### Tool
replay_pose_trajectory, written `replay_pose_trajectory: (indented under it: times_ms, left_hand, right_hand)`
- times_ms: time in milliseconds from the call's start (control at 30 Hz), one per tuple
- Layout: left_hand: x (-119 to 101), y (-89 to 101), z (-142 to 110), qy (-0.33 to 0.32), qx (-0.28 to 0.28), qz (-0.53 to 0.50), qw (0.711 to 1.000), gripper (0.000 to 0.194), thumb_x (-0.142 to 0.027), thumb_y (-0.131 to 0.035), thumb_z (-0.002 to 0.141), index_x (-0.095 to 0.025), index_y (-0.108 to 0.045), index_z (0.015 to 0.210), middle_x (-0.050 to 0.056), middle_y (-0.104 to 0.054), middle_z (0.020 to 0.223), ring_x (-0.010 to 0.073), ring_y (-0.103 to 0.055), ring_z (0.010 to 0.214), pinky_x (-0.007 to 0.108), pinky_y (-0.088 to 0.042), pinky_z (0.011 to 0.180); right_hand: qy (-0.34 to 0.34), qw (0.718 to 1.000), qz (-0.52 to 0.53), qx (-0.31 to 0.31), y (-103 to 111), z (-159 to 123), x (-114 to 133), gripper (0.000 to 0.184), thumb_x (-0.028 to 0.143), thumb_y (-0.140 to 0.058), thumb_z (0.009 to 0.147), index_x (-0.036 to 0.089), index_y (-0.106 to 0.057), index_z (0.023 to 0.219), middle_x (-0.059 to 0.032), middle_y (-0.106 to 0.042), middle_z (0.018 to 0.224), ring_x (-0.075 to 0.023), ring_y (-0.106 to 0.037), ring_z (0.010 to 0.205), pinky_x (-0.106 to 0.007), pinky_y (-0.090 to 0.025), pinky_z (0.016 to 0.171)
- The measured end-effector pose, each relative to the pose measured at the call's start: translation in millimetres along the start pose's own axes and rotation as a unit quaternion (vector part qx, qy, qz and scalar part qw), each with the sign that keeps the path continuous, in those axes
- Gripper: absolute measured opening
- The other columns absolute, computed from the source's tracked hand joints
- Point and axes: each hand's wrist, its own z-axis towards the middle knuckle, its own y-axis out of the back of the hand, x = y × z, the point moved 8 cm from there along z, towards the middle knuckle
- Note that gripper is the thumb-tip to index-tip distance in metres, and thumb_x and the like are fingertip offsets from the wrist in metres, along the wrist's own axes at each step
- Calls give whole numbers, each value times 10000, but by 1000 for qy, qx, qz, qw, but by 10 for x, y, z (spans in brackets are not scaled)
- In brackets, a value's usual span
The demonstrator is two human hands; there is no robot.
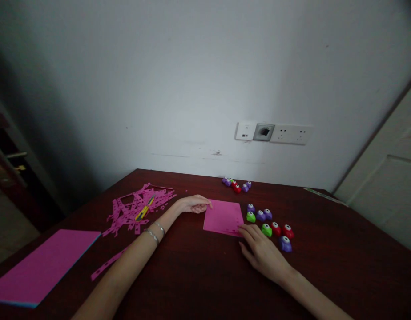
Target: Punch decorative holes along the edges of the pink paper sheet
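Note:
A pink sheet of paper [222, 215] lies on the dark red-brown table, with small punched marks near its lower right edge. My left hand [195, 204] is at the sheet's upper left edge, its fingers curled and closed on the paper. My right hand [260, 251] rests over the lower right corner, fingers stretched out and thumb apart on the near side. Just right of the sheet stand several small paper punches in purple, green and red, among them a green punch [267, 230] and a purple punch [285, 243] close to my right hand.
More small punches [237, 188] stand towards the wall. Left of my arm lies a heap of pink paper scraps [125, 215] with a yellow utility knife [145, 208] on top. A punched pink strip [107, 265] and a stack of pink sheets [47, 266] lie nearer.

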Motion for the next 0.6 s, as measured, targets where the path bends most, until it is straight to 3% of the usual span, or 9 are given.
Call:
replay_pose_trajectory:
  times_ms: [167, 233, 333, 467, 600]
  left_hand:
    - [0, 63, 164, 72, 31, 94, 992, 439, -536, -654, 660, -125, -648, 814, -28, -454, 528, 28, -298, 387, 175, -150, 363]
    - [-119, 245, 303, 42, -51, 179, 982, 388, -502, -625, 700, -129, -658, 802, -14, -496, 559, 36, -355, 399, 173, -203, 368]
    - [-387, 599, 500, -16, -230, 304, 924, 289, -391, -520, 794, -138, -656, 825, 7, -568, 620, 56, -446, 441, 173, -287, 394]
    - [-595, 864, 784, -35, -325, 368, 870, 228, -298, -511, 794, -134, -647, 873, 48, -636, 784, 108, -567, 637, 190, -395, 520]
    - [-732, 958, 1014, -50, -363, 434, 823, 223, -261, -576, 750, -143, -642, 927, 75, -651, 942, 166, -591, 860, 228, -435, 706]
  right_hand:
    - [14, 1000, 0, -12, -55, 34, -8, 228, 143, -447, 840, 138, -570, 1032, -104, -598, 980, -223, -545, 915, -384, -505, 802]
    - [24, 999, -13, -26, -51, 17, 9, 227, 133, -447, 839, 134, -567, 1031, -107, -597, 982, -228, -545, 915, -390, -504, 797]
    - [41, 998, -31, -46, -41, -13, 46, 223, 114, -434, 843, 126, -565, 1023, -116, -591, 998, -235, -545, 921, -401, -498, 802]
    - [35, 998, -11, -42, -73, -28, 35, 204, 97, -408, 849, 149, -563, 973, -101, -585, 959, -214, -556, 862, -377, -511, 760]
    - [14, 999, 13, -49, -93, -31, -16, 205, 98, -394, 852, 168, -546, 971, -95, -577, 952, -212, -558, 855, -371, -518, 749]
